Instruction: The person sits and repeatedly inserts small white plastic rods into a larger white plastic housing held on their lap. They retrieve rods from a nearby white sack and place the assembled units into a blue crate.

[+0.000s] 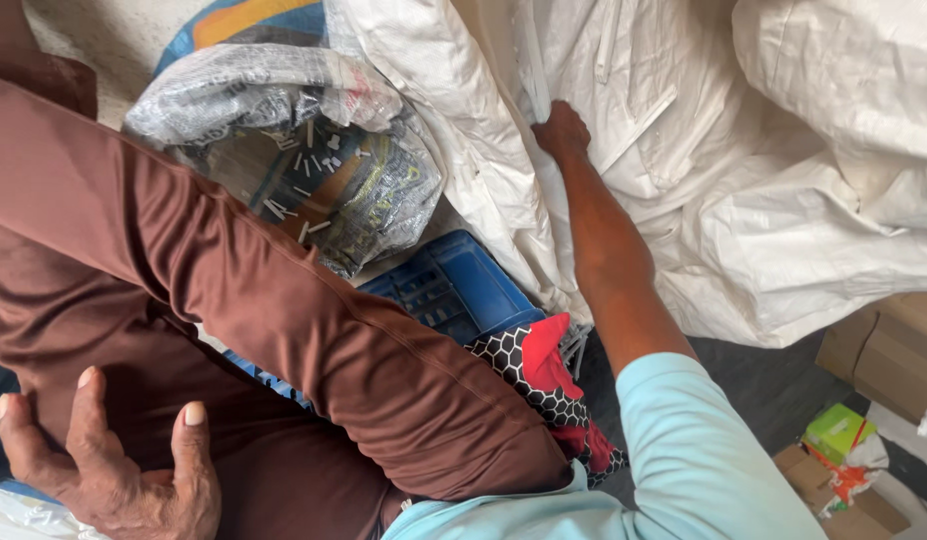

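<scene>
Brown-trousered leg (284,300) up close; right hand (562,130) at full reach, closed on a fold of the white woven sack (784,200).
Largest first: sack heaped beyond and to the right of the grip; pinched fold (532,60) long and narrow, running up and away from the knuckles. Left of the grip, clear bag of small white pieces (324,170); nearer than the grip, blue crate (454,285), then patterned cloth (544,385). Left hand (114,470) loose and spread on the thigh, holding nothing. Likely risk: slick weave slipping from a stretched pinch, or a hard tug dragging the heap onto the clear bag.
</scene>
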